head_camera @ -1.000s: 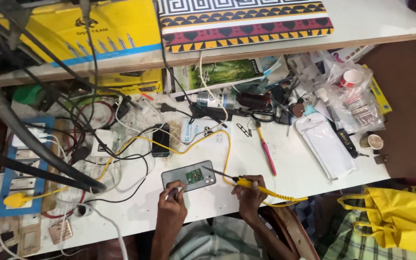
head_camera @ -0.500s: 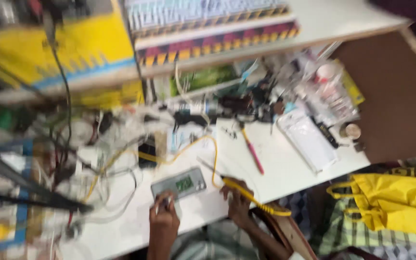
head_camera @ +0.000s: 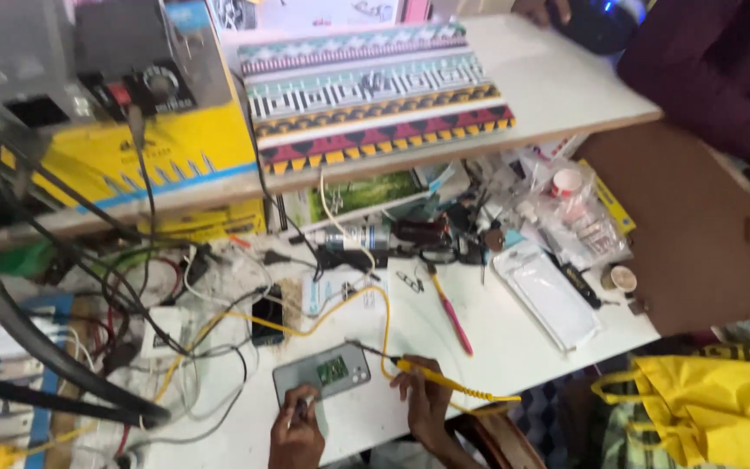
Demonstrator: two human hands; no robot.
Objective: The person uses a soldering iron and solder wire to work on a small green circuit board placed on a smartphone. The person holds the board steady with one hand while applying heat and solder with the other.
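Head view: low in the frame, just left of centre, an opened grey phone (head_camera: 321, 373) lies flat on the white surface (head_camera: 514, 347), its long axis running from lower left up to upper right, a green board showing in its middle. The left hand (head_camera: 297, 432) sits at the phone's lower-left end, its grip pinched shut on a thin dark tool I cannot identify, tip at the phone's edge. The right hand (head_camera: 427, 401) lies to the phone's right, grip closed around a yellow-handled soldering iron (head_camera: 444, 380); the iron's thin tip points up and left, reaching the phone's upper-right corner. So the phone lies left of the right grip and above the left one, between both hands. A pink-handled tool (head_camera: 451, 314) rests apart, higher right.

Against the earlier frame, the camera has tilted, so the shelf fills more of the top; hands, iron and phone keep the same arrangement.
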